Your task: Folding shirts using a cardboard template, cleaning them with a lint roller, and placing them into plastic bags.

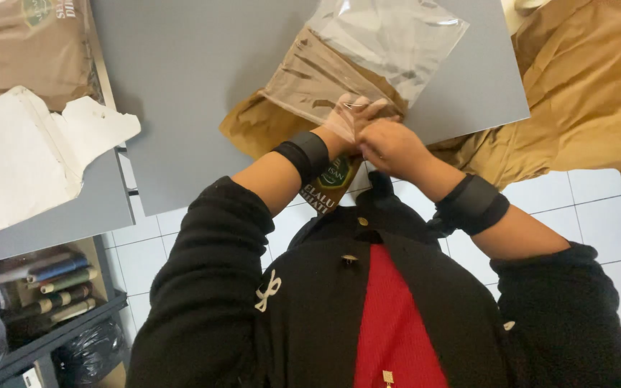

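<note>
Garment [310, 90] of tan-brown cloth, folded flat, sits partly inside a clear plastic bag [389, 39] on the grey counter [195, 79], just beyond the 2 hands. Its long axis runs diagonally: the near end, still outside the plastic, lies at the hands and at the counter's near edge, while the far end points up and to the right, away from the person, into the bag. The bag's far portion looks empty and lies flat, its closed end furthest from the hands.

The left hand [350, 115] is pressed on the bag's open end, fingers closed over plastic and cloth together. The right hand [389, 147] is bunched tight against it, gripping the same near edge; exactly what its fingers pinch is hidden by the hand itself. Both wrists wear black bands.

By the look of it, the step in hand is sliding the folded cloth into the bag, roughly halfway. The next move would call for holding the bag mouth open while pushing along that diagonal axis, keeping the fold flat.

Further right of the hands a heap of matching tan fabric [591, 79] drapes off the counter; far left lie torn white paper [30, 154] and a brown package [26, 47].
</note>
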